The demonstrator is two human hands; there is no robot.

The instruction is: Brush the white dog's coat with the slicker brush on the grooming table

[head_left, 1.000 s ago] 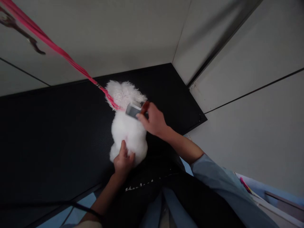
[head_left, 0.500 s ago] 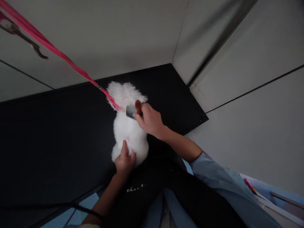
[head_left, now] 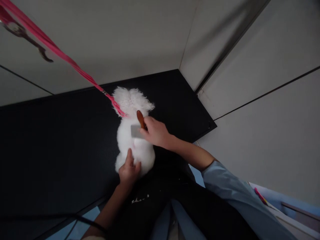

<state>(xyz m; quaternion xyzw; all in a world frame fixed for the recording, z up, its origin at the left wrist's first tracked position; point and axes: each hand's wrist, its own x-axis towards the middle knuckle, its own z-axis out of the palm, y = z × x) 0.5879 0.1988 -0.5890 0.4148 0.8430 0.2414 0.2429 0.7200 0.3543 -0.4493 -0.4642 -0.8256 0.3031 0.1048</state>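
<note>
A white fluffy dog (head_left: 136,156) is on a black ribbed table (head_left: 62,150), its back towards me and its head away from me. My right hand (head_left: 156,131) is closed round a slicker brush (head_left: 135,131) with a brown handle, the flat grey head against the middle of the dog's back. On the dog's hindquarters rests my left hand (head_left: 129,171), index finger stretched forward and thumb apart; its other fingers are mostly hidden. A pink cord (head_left: 75,65) runs from the upper left to the dog's neck.
Grey walls (head_left: 120,40) border the table's far side and right corner. A metal hook (head_left: 37,46) hangs at the upper left near the cord. A black cable (head_left: 80,218) crosses my left forearm. A pale bin or tray with a pink item (head_left: 260,196) lies at the lower right.
My right hand has drawn the brush from just behind the dog's neck down to its mid-back. My left hand stays on the hindquarters, and the dog holds nearly the same pose.
</note>
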